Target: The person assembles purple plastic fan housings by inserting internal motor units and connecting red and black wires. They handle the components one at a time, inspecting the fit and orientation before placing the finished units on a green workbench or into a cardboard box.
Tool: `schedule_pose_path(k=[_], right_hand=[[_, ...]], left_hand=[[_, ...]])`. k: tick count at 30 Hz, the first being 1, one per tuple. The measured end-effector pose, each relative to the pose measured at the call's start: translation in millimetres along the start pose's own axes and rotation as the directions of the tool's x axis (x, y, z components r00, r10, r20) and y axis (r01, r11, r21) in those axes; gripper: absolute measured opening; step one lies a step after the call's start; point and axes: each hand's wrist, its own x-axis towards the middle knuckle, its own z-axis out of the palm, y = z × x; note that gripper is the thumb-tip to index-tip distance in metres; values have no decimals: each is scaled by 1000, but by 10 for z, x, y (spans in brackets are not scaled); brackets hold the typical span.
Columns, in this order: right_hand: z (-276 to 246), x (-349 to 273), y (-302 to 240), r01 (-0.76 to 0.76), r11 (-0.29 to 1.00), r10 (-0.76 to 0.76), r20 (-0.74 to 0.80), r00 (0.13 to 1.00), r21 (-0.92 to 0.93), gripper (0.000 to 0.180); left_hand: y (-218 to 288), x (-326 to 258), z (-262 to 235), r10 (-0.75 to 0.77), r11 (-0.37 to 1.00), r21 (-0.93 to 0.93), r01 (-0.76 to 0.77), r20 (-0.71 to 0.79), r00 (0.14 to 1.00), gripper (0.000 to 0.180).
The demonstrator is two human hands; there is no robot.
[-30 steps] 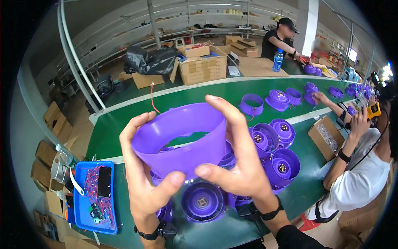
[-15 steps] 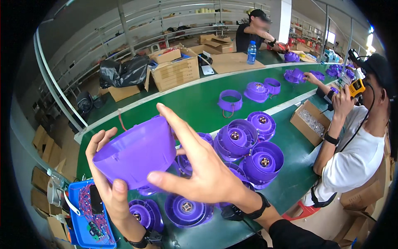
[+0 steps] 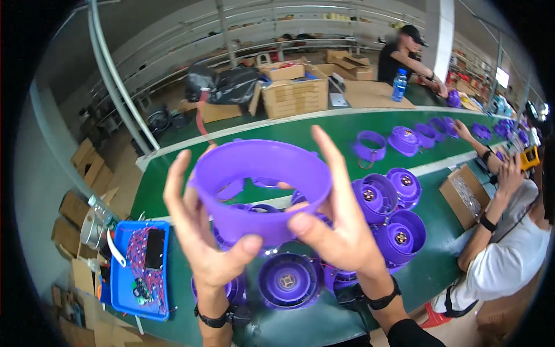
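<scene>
A purple plastic ring-shaped housing [image 3: 254, 222] is held up over the green workbench, its opening facing me. My left hand [image 3: 214, 248] grips its left side, thumb on the near wall. On the opposite side my right hand [image 3: 344, 231] holds it, thumb at the front and index finger raised. A reddish ribbon-like wire [image 3: 202, 115] rises behind the ring. Beneath and beside my hands stand several purple round housings with metal-centred motors, among them one housing [image 3: 289, 282] just below the ring and another [image 3: 400, 237] to the right.
A blue tray [image 3: 167, 277] with wires and circuit boards lies at left. Across the bench runs a green conveyor [image 3: 324, 130] with more purple parts. A cardboard box of small clear parts [image 3: 462, 194] sits at right, near a co-worker in white [image 3: 509, 231]. Another person works behind.
The ring has been tilted so its opening now shows, where before its outer wall faced me. My view has swung left, so the surroundings sit further right.
</scene>
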Motion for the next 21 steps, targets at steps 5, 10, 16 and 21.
schedule_pose_path(k=[5,10,16,21], right_hand=[[-19,39,84,159,986,-162,-88,983,-47,97],[-91,63,116,125,990,-134,-194,972,-59,82],[-114,65,169,51,999,-48,-145,988,17,78],[47,51,129,110,984,-112,-9,994,-139,87]], left_hand=[[-130,14,-146,103,994,10,-105,129,986,97],[-42,-3,-152,60,996,53,-67,122,991,95],[-101,4,-154,-33,999,17,30,195,980,103],[-56,-16,-165,-98,994,75,85,197,976,101]])
